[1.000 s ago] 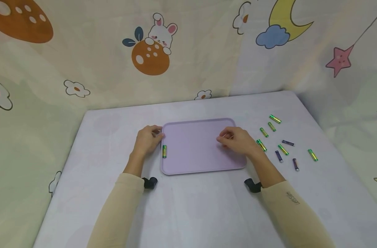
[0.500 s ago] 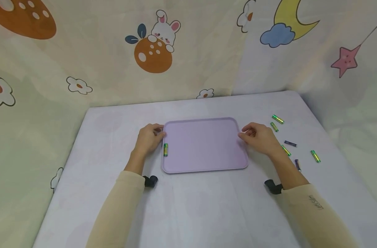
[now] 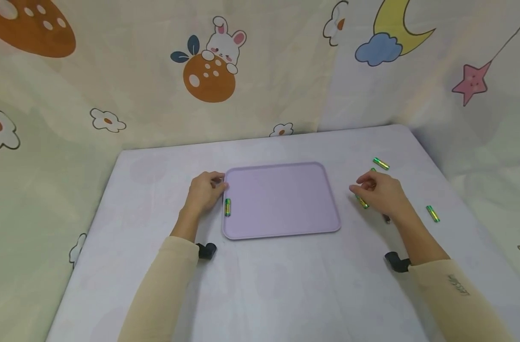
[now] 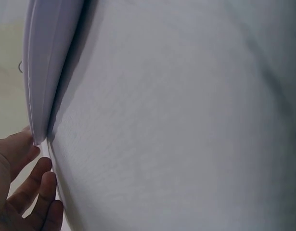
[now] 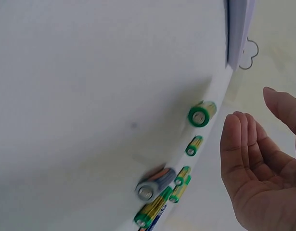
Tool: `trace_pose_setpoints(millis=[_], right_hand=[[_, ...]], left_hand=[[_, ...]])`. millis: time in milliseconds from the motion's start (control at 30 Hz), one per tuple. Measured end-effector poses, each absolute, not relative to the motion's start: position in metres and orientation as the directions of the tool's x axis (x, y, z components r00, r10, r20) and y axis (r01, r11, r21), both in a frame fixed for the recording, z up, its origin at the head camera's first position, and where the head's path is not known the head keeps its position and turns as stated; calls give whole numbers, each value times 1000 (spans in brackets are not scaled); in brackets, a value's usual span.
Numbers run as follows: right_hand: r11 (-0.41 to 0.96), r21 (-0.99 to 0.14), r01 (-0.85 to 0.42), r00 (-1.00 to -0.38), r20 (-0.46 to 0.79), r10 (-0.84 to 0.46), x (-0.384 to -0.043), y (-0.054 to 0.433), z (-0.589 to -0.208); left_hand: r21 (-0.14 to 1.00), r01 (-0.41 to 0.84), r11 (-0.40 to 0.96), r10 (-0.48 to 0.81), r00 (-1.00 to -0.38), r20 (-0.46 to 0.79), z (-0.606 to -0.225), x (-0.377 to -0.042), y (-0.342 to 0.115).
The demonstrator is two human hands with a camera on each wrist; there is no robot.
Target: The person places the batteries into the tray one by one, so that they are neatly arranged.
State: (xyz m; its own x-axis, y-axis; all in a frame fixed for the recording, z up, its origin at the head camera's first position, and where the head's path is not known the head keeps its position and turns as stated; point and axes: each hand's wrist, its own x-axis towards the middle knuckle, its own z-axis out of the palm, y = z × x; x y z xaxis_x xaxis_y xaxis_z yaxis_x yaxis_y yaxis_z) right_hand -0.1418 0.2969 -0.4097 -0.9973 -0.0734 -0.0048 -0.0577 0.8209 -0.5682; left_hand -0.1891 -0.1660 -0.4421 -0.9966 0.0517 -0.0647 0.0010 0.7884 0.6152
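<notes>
your left hand [image 3: 203,194] is at the left edge of the purple tray [image 3: 281,202], which lies flat in the middle of the frame; thumb and forefinger pinch its rim, and the other fingers are curled beside it. just inside that same edge, a lone green battery [image 3: 227,207] lies lengthwise along the rim.

your right hand [image 3: 380,192] is right of centre, above the scattered batteries, with thumb and fingertips apart and nothing between them. just below its fingertips is a nearby green battery [image 3: 362,202], lying off the tray. a dark battery [image 3: 386,218] shows partly under your wrist, another green one peeks out above your knuckles, and two more lie at the right: an upper green battery [image 3: 381,164] and an outer green battery [image 3: 433,213]. the right wrist view has more of them in a loose line along its lower middle.

everything rests on a white cloth [image 3: 264,289]; behind it, the patterned backdrop [image 3: 277,71] carries a rabbit at upper centre and a moon at upper right.
</notes>
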Motion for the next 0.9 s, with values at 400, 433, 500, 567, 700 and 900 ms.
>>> trace_pose_setpoints(millis=[400, 433, 500, 567, 700, 900], right_hand=[[842, -538, 37, -995, -102, -21, -140, 315, -419], [844, -535, 44, -993, -113, -20, -141, 316, -420], [846, -529, 61, -990, -143, -19, -142, 318, -422], [849, -523, 66, -987, -160, -22, -142, 318, -423], [857, -511, 70, -982, -189, -32, -143, 319, -423], [870, -488, 74, -977, -211, -35, -145, 320, -421]], left_hand=[[617, -12, 786, 44, -996, -76, -444, -188, -167], [617, -12, 787, 44, -996, -76, -444, -188, -168], [616, -14, 788, 42, -996, -76, -444, -188, -168], [615, -13, 788, 42, -996, -75, -443, -187, -168], [616, -12, 788, 43, -996, -74, -442, -187, -167], [616, 1, 787, 50, -997, -63, -441, -187, -166]])
